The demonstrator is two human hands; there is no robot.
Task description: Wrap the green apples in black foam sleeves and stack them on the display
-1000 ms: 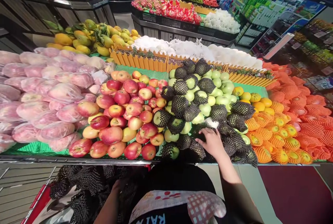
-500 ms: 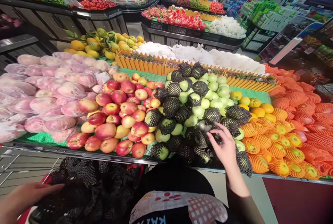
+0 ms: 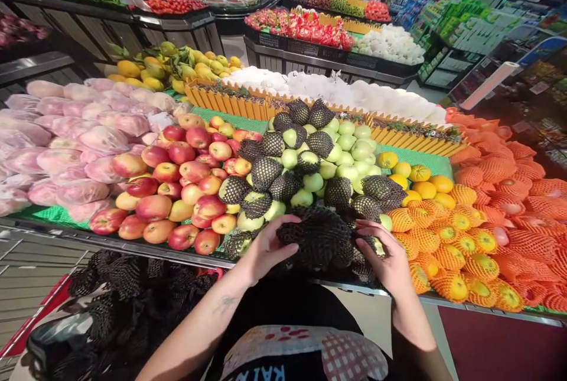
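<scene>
A bunch of black foam net sleeves (image 3: 319, 238) is lifted over the front edge of the fruit display. My left hand (image 3: 264, 249) grips its left side with curled fingers. My right hand (image 3: 386, 258) holds its right side. Just behind it lie green apples (image 3: 313, 181), several of them wrapped in the same black nets (image 3: 266, 171). Red apples (image 3: 181, 173) are heaped to the left of them.
A red cart (image 3: 53, 304) at lower left is full of loose black nets (image 3: 119, 304). Bagged pink fruit (image 3: 57, 150) lies far left, orange-netted fruit (image 3: 496, 204) on the right. A yellow picket divider (image 3: 230, 103) runs behind. More produce stands fill the back.
My left hand came up from the cart to the display and took hold of the black nets. My right hand closed on them too. The view shifted slightly rightward.
</scene>
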